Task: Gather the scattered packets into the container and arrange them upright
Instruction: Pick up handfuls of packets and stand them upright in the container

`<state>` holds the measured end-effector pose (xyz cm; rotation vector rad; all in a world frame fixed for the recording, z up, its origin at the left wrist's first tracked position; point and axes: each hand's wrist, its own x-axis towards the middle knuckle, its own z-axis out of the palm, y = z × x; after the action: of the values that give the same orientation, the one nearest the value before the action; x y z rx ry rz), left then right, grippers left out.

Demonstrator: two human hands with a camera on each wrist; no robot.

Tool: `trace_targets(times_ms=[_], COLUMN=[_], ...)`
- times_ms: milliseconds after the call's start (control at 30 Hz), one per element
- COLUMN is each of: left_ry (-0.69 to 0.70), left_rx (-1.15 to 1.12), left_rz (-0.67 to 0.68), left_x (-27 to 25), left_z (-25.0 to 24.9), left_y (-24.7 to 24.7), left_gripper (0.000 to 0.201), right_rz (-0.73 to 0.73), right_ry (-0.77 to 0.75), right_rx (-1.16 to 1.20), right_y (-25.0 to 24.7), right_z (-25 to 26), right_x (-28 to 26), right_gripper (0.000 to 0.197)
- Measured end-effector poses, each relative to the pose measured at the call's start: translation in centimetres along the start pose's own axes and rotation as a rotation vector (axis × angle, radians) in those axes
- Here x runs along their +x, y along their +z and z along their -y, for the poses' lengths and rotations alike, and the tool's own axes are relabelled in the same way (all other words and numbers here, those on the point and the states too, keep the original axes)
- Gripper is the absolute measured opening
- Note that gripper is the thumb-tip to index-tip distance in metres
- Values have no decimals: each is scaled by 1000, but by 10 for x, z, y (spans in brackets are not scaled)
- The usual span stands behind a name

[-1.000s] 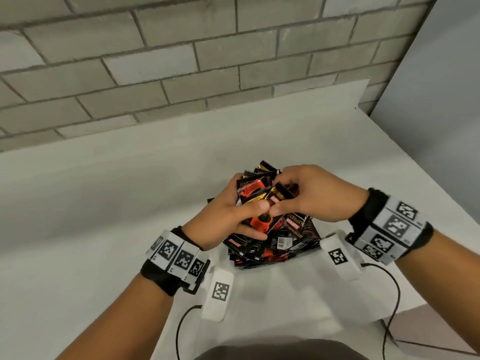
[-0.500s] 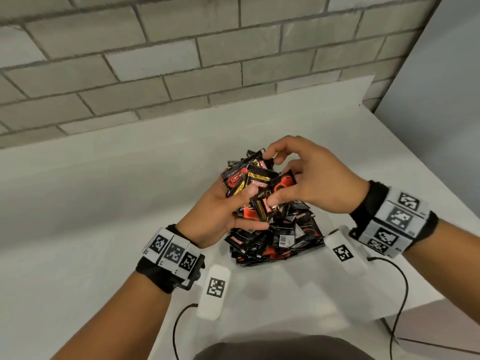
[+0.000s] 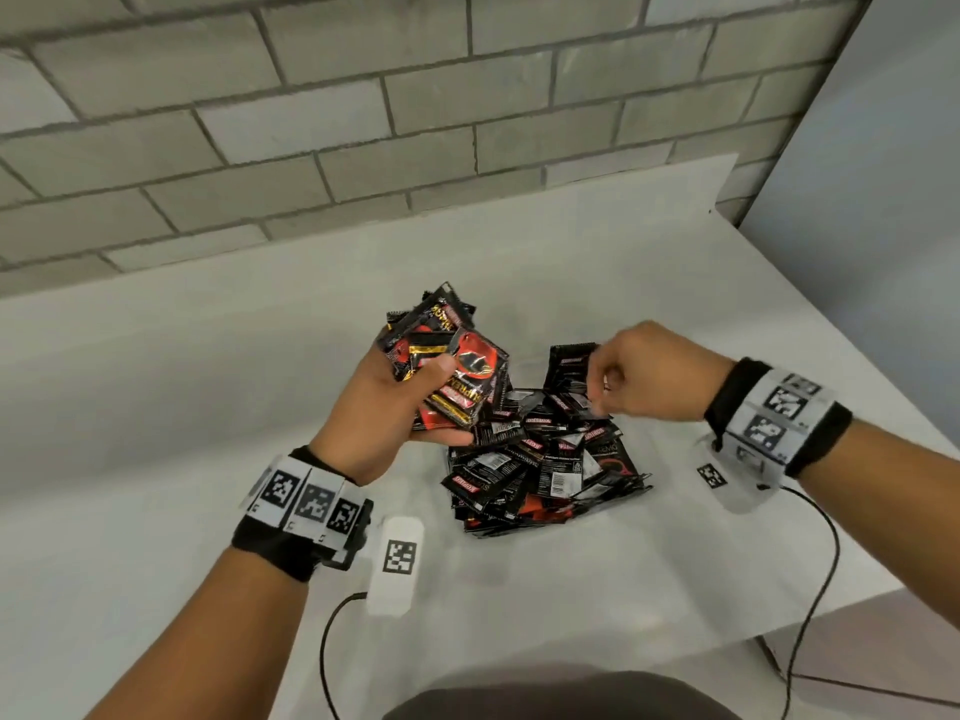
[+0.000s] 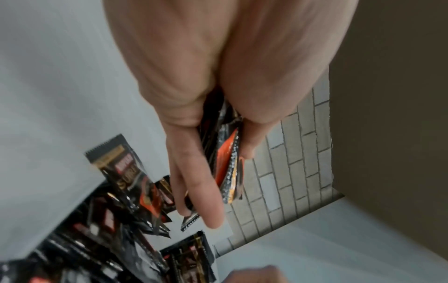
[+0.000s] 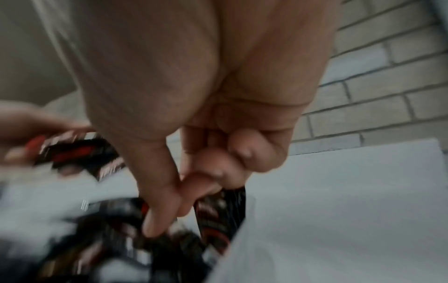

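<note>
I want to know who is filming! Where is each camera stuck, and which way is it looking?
Head: worn on the head, looking down at the white table; both forearms, left hand and right hand show.
Left wrist: on the left wrist, looking along the fingers gripping a bundle of packets.
Right wrist: on the right wrist, looking along curled fingers into the packet pile; blurred.
All three see the pile and the brick wall.

Held stack [image 3: 447, 363] left of pile [image 3: 545, 459]

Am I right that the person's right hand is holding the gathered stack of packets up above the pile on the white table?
Not quite: the left hand holds the stack of packets, as the head view shows. The rest stands.
</note>
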<state>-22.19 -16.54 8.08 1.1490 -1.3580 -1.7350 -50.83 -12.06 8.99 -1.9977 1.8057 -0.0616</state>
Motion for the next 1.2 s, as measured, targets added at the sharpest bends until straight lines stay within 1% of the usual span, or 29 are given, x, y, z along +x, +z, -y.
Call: trace_targets(times_ms=[33,67,133,167,200,267,333,400,500,533,567,633,700,800,867,1000,1033,1133,1200], left_ry=[-5,-7,-12,-16,-21,-25,-22,-26,-28,-25,-23,-25,-29,-29,-25,-23,-22,-21,-24], left_rx=[13,26,36,40,45,63,84,97,103,107,111,116,119,127,128,122,124,135,138], left_rz=[-10,-14,-9,-1,7,23,35,41,38,38,39,43,47,52,45,42,43,46,48], left_x=[-1,-2,-4,-5,-6,-7,-8,-8,-7,-6,-6,-7,-7,-9,-10,-10,-11,-12,-12], left_z=[1,1,3,4,5,8,9,11,11,11,11,11,12,13,13,10,9,10,11], left_y=[-3,-5,-6,-6,-6,-5,-4,-5,-7,-7,-7,-6,-6,-6,-7,-8,-7,-7,-6], left_gripper=[44,44,44,45,45,46,45,45,47,48,48,47,47,47,46,47,47,46,46], right_rz=[59,95,105,88,63,13,11,51,116,122,125,123,84,-34,-85,-243,-268,-265,-287], right_ry=[12,25,28,25,24,13,-9,-41,-73,-69,-69,-72,-51,-5,9,5,-1,-27,-45], right_rx=[-135,-267,-475,-520,-527,-508,-453,-387,-381,-373,-361,-322,-266,-153,-98,-12,-7,-38,-35], right_y=[10,19,31,32,31,24,19,20,31,33,34,32,28,25,23,22,22,24,23], right_z=[-1,-1,-1,-2,-2,-5,-8,-9,-8,-8,-9,-9,-8,-9,-10,-16,-17,-20,-22], right_x=[1,3,11,15,18,23,27,27,26,27,28,29,29,29,30,32,33,33,31], right_gripper=[13,22,42,47,47,37,29,36,60,63,60,45,32,32,31,18,16,20,19])
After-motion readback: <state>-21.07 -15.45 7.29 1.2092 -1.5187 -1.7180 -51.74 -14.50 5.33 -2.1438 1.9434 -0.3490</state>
